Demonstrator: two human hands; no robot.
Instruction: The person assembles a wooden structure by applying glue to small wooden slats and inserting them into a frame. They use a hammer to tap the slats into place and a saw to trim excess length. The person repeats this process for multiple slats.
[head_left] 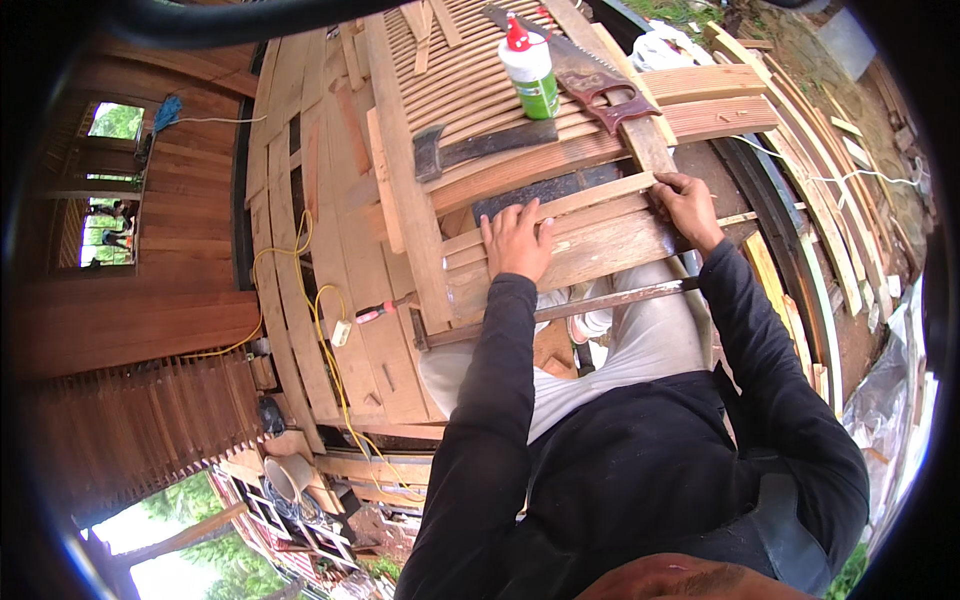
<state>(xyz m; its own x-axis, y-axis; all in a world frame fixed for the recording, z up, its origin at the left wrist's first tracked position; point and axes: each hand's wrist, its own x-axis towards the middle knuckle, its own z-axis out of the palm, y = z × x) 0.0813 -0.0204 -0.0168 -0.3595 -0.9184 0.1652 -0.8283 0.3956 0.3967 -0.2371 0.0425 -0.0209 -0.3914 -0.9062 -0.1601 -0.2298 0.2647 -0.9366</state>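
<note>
Where your left hand (518, 240) rests: wooden strip (600, 197), fingers loosely spread.
Right hand (690, 208): you pinch the strip's right end.
Bottle (530, 75): near slatted panel's (397, 130) right edge.

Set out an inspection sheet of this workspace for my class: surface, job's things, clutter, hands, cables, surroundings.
Surface: wooden slats ahead; planks to the left.
Job's things: narrow wooden strip beside a wider board.
Clutter: bottle, saw and axe on and around the slats; red-handled tool on the planks.
Hands: left hand spread over the strip; right hand curled at its right end, grip unclear.
Cables: yellow cable looping across the planks.
Surroundings: wooden wall with window openings at left; lumber at right.
</note>
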